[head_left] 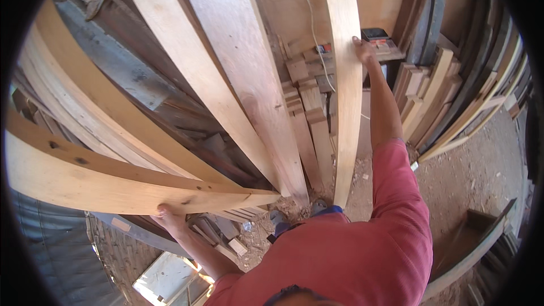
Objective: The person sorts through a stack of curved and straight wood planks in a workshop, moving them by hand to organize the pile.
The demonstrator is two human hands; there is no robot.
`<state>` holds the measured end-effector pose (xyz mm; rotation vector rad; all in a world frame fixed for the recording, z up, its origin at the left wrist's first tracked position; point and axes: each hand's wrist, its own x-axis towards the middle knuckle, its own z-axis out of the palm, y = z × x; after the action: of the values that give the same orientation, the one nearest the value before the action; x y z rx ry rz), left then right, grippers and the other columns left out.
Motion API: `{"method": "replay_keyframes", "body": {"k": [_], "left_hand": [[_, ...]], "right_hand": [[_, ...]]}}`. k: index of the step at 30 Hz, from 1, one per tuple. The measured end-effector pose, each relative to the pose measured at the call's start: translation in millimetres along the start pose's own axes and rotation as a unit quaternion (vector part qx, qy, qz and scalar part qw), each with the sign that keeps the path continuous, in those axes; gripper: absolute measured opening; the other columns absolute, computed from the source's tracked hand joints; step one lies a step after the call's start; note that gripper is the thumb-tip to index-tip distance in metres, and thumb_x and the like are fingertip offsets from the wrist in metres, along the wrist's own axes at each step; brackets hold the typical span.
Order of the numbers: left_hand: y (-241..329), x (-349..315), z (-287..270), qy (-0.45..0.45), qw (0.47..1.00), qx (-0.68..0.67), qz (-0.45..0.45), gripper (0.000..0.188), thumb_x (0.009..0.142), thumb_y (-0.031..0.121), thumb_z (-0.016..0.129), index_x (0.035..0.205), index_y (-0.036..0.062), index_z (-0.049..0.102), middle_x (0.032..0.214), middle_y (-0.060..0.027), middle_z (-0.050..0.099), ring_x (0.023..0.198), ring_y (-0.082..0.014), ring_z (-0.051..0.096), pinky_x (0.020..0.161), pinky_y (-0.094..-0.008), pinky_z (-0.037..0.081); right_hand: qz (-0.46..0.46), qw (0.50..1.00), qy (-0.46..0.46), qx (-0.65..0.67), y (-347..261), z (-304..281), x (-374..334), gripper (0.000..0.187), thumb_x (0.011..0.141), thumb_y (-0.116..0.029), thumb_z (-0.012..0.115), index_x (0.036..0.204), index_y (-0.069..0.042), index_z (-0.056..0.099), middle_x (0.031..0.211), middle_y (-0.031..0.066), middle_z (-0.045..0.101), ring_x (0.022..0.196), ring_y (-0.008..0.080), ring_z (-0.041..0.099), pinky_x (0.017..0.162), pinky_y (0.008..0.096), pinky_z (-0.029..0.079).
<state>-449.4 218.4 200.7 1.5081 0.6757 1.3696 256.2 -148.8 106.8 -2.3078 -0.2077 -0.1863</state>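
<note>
Along a tall pale board point(347, 96) in the head view, the person's right hand point(365, 52) has its grip on the right edge. Left of that board, the left hand point(171, 220) touches a knotty beam point(102, 186) from below; fingers hidden, so its grip cannot be told. The step seems to be steadying timber; shifting the board would call for a firm right hold.

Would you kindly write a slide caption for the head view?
Left hand on a knotted plank, right hand on a pale plank, amid other timber.
</note>
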Motion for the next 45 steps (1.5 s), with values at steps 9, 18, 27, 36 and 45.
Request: {"method": "replay_keyframes", "body": {"k": [9,18,27,36,45], "left_hand": [[-27.8,36.2,17.3,-0.088,0.993,-0.071,0.022,0.102,0.078,0.066,0.078,0.139,-0.0071,0.039,0.133,-0.0175,0.051,0.12,-0.0264,0.054,0.1,-0.0455,0.047],[-46.1,42.6,6.3,-0.094,0.994,-0.017,0.046,0.073,0.083,0.051,0.081,0.124,-0.003,0.053,0.113,-0.0083,0.06,0.105,-0.0173,0.056,0.093,-0.0345,0.046],[-40.7,57.7,-2.6,-0.188,0.981,-0.053,0.015,0.059,0.092,0.028,0.076,0.132,-0.0032,0.046,0.118,-0.0086,0.059,0.105,-0.0162,0.056,0.093,-0.0311,0.046],[-13.5,56.2,2.3,-0.224,0.969,-0.096,0.03,0.059,0.093,0.02,0.075,0.137,-0.0027,0.042,0.12,-0.0099,0.059,0.108,-0.0169,0.056,0.095,-0.0314,0.047],[-4.8,50.6,-16.4,-0.202,0.976,-0.064,0.044,0.05,0.094,0.016,0.069,0.132,-0.0044,0.046,0.116,-0.0107,0.062,0.106,-0.0176,0.058,0.093,-0.032,0.048]], "right_hand": [[-0.274,0.952,0.008,-0.134,192.3,26.7,-136.5,0.025,0.095,-0.021,0.053,0.105,-0.005,0.069,0.097,0.0218,0.069,0.096,0.0389,0.065,0.081,0.047,0.05],[0.182,0.817,-0.548,-0.002,207.2,170.9,-548.7,0.046,0.098,-0.044,0.057,0.093,-0.001,0.073,0.087,0.0203,0.072,0.074,0.0275,0.07,0.069,0.0451,0.055],[-0.013,0.993,-0.117,-0.02,-160.6,84.0,-424.2,0.052,0.097,-0.037,0.062,0.127,0.004,0.054,0.122,0.0298,0.059,0.106,0.04,0.062,0.091,0.0458,0.051],[-0.241,0.941,-0.032,0.236,-310.7,30.7,-401.5,0.042,0.094,-0.018,0.067,0.128,0.003,0.054,0.121,0.0221,0.061,0.103,0.0355,0.062,0.09,0.0447,0.05],[-0.26,0.953,-0.04,0.151,-380.7,111.0,-353.9,0.073,0.094,-0.028,0.069,0.148,0.006,0.033,0.143,0.0295,0.048,0.128,0.0426,0.053,0.111,0.0455,0.042]]}}
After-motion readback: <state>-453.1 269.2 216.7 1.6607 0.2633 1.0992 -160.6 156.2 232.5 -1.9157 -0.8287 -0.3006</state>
